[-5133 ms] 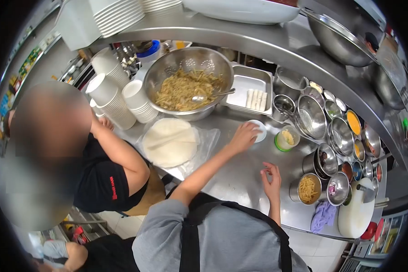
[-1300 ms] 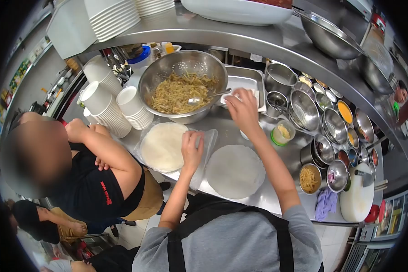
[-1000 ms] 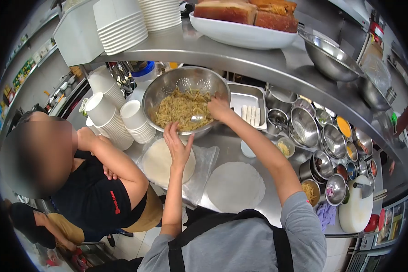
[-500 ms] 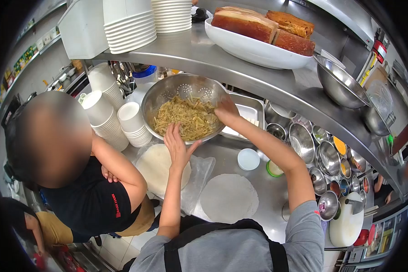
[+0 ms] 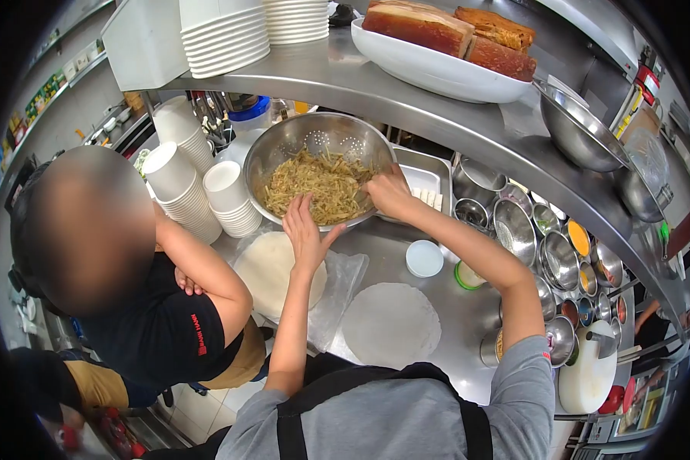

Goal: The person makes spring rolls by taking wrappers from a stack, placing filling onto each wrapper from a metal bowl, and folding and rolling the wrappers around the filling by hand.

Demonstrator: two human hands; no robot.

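At the colander's [image 5: 261,203] near rim, left hand [image 5: 305,236] is open, fingers spread. Right hand [image 5: 389,193] is clenched at its right side; grip hidden, can't tell on what. Progress: one thin round sheet [image 5: 391,325] laid flat, near-right of colander; no filling on it. Shredded filling [image 5: 314,186] all in colander. More sheets [image 5: 268,280] just near-left. White pieces [image 5: 431,198] in tray, right of colander. Cup stacks [image 5: 180,184] crowd colander's left; co-worker [image 5: 157,322] beyond them.

short-sleeved grey shirt [image 5: 376,420], black straps [image 5: 292,435], small red sleeve marking [image 5: 547,355]
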